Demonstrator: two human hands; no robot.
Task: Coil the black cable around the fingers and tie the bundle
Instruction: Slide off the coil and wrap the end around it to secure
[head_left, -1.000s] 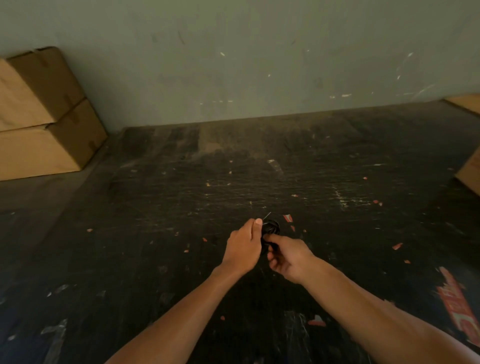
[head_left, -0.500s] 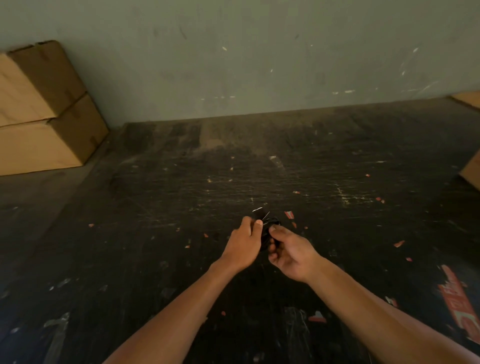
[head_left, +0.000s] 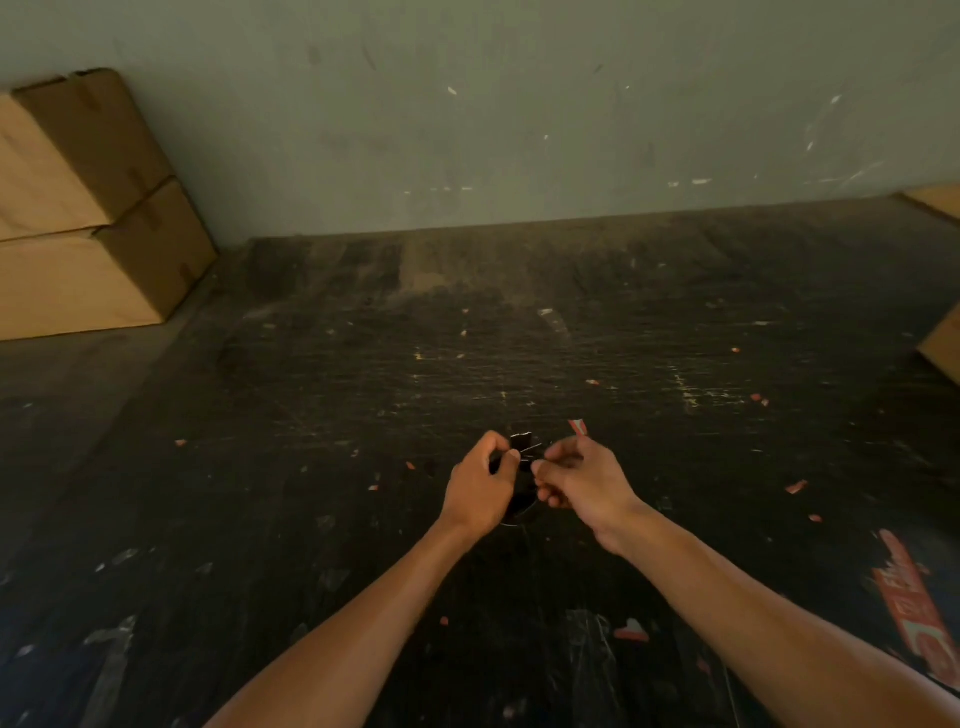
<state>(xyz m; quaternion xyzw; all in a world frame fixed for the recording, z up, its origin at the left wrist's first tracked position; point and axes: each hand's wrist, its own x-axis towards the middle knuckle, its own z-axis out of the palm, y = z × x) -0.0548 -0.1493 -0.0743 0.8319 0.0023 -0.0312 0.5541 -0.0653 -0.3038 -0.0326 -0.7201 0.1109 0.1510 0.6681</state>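
Note:
A small black cable bundle (head_left: 521, 447) is held between both hands above the dark floor, mostly hidden by my fingers. My left hand (head_left: 480, 488) pinches its left side, thumb and fingers closed on it. My right hand (head_left: 584, 480) grips the right side with curled fingers, and a thin light tie strand shows between the two hands. A black loop of the cable (head_left: 519, 509) hangs below, between my wrists.
Two stacked cardboard boxes (head_left: 88, 218) stand at the far left against the grey-green wall. More cardboard (head_left: 943, 348) pokes in at the right edge. The scuffed black floor (head_left: 363, 389) is strewn with small red scraps, and a red label (head_left: 909, 608) lies at the lower right.
My hands have drawn slightly apart, my right hand shifting to the right, and more of the black bundle and the tie strand shows between them.

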